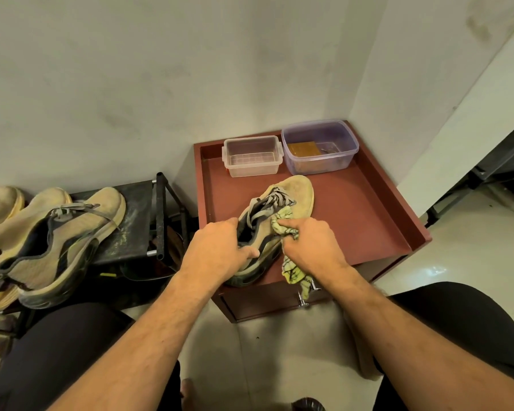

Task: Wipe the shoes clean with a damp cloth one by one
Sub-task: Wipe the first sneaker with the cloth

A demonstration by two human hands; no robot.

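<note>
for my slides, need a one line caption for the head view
Left hand steadies a tan sneaker on a red cabinet while the right hand wipes it with a yellow-green cloth.

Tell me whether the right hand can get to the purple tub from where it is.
Probably yes. The right hand grips the cloth against the shoe, and the purple tub stands open behind it on the red cabinet top, with bare surface between.

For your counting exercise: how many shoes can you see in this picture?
4. One on the red cabinet, gripped by the left hand: shoe. Three on the black rack at left. More may be hidden beyond the left edge.
</note>
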